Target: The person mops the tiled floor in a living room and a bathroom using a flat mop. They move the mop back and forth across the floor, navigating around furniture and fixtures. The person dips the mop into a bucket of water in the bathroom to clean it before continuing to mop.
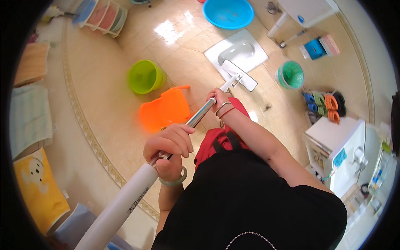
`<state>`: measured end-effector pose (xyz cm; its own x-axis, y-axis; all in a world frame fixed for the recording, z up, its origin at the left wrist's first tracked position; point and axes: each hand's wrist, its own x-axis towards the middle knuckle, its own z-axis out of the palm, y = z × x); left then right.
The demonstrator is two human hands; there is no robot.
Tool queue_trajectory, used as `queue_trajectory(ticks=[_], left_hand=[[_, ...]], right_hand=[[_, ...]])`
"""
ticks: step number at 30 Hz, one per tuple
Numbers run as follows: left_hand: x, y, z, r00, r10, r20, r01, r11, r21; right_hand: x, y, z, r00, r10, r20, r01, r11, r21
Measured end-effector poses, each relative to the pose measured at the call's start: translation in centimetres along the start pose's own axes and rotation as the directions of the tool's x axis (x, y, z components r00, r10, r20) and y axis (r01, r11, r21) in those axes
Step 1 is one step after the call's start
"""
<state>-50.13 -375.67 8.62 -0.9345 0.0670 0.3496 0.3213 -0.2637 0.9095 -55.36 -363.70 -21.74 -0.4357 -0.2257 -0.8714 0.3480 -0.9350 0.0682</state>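
Observation:
A flat mop with a white and chrome handle (pixel 201 113) slants from the lower left up toward the floor. My left hand (pixel 170 143) is wrapped round the upper part of the handle, just past its thick white sleeve (pixel 116 208). Farther down the pole, my right hand (pixel 218 99) is closed round it too. The white rectangular mop head (pixel 246 79) hangs at the near right edge of the squat toilet (pixel 239 51); whether it touches the floor, I cannot tell. Left of the pole is an orange plastic chair or stool (pixel 166 109), partly behind my left hand.
A lime green bucket (pixel 146 78) stands beyond the orange piece, and a blue basin (pixel 228 14) lies at the far side. To the right are a small waste bin (pixel 290 75), a shoe rack with clogs (pixel 325 104) and a washbasin cabinet (pixel 333 135). Towels (pixel 31 116) hang at left.

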Motion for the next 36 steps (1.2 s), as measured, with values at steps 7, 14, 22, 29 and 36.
queue_trajectory(ticks=[7,14,22,29,36], left_hand=[[5.3,-3.1,-3.4,0.976,0.106,-0.190,-0.066,0.976,0.207],[14.7,-3.2,-5.5,0.848,0.415,-0.329,-0.339,0.903,0.266],[24.5,-6.2,-12.0,0.755,0.496,-0.428,-0.424,0.868,0.257],[34.6,-12.0,-19.8,0.745,0.290,-0.601,-0.334,0.942,0.041],[42.0,-20.4,-25.6,0.717,-0.071,-0.693,-0.250,0.902,-0.351]], right_hand=[[1.8,3.5,13.8,0.997,-0.063,-0.032,0.049,0.941,-0.335],[2.2,4.3,26.7,0.996,0.003,0.091,0.041,0.873,-0.487],[6.3,3.5,42.5,0.957,-0.116,0.267,0.256,0.772,-0.582],[14.6,0.2,55.8,0.838,-0.431,0.335,0.531,0.502,-0.682],[23.4,-3.6,62.6,0.822,-0.508,0.257,0.548,0.585,-0.597]])
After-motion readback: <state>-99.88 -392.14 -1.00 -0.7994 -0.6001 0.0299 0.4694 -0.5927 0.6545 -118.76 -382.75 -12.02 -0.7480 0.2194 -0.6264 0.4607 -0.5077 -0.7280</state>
